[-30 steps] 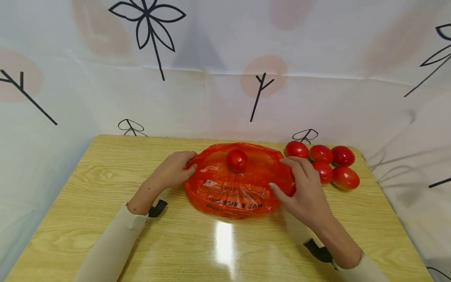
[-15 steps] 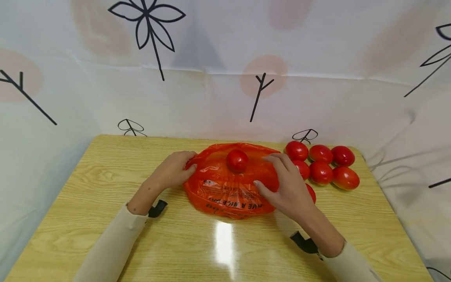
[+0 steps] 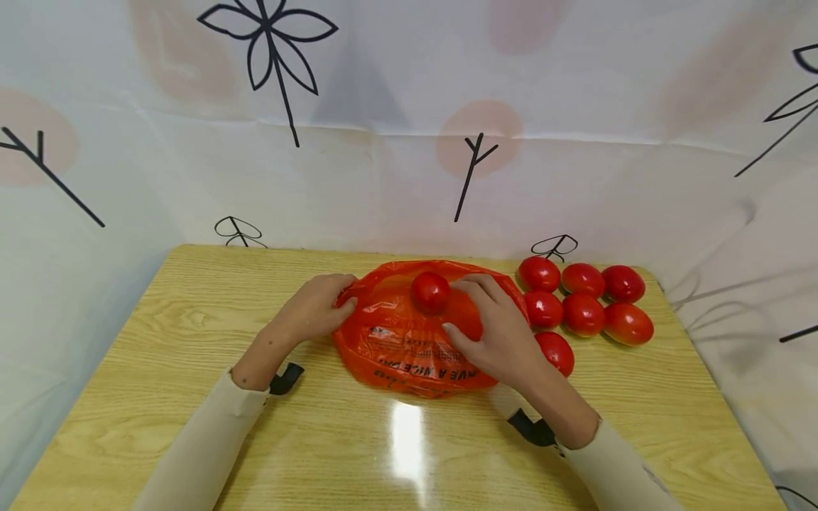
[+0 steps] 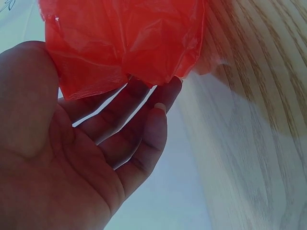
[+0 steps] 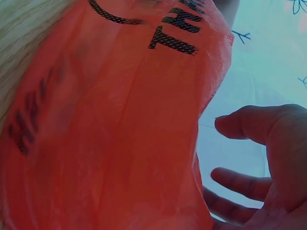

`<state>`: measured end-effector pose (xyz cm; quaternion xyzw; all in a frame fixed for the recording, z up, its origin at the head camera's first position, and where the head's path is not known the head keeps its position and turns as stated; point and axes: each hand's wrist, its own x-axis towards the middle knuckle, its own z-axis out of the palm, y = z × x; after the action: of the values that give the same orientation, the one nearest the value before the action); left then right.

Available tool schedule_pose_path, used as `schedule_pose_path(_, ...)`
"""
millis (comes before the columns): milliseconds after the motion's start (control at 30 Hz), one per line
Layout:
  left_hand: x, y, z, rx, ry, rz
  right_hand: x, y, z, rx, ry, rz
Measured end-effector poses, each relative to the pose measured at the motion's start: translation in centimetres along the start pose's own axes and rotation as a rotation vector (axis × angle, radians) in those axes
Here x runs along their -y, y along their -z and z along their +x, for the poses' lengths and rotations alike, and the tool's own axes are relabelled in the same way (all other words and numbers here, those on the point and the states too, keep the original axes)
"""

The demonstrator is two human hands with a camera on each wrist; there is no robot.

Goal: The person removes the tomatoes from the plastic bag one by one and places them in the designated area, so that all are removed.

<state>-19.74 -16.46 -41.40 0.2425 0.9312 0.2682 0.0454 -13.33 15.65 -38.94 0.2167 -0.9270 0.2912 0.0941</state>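
Observation:
In the middle of the table lies a red plastic bag [image 3: 409,358] with black print, its mouth spread wide. A single red tomato [image 3: 430,292] rests within that mouth. My left hand [image 3: 314,306] pinches the bag's left edge between thumb and fingers; in the left wrist view red film [image 4: 129,43] hangs between them. Over the bag's right part, my right hand [image 3: 501,333] has its thumb and fingers apart, fingertips right beside the tomato. The right wrist view shows nothing in this hand [image 5: 268,163], and the bag's side covers the tomato there.
Several more tomatoes [image 3: 583,314] sit in loose rows at the back right of the wooden table [image 3: 211,319]. One tomato [image 3: 554,354] lies close behind my right wrist. A patterned cloth [image 3: 396,191] hangs along the table's back edge.
My right hand has moved left across the bag to the tomato, uncovering tomatoes on its right. My left hand and the bag stay nearly where they were.

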Motion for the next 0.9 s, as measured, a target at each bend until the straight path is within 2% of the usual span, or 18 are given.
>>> schedule_pose_path(333,0.0,0.0,-0.1,-0.003,0.006,0.001,0.5,-0.5,1.3,0.066,0.002,0.012)
schedule_pose_path(633,0.0,0.0,-0.1,-0.011,-0.002,0.007,0.1,-1.0,2.7,0.135,-0.049,0.0)
schedule_pose_path(900,0.1,0.0,-0.1,-0.013,-0.005,0.01,-0.1,-1.6,3.7,0.155,-0.044,0.002)
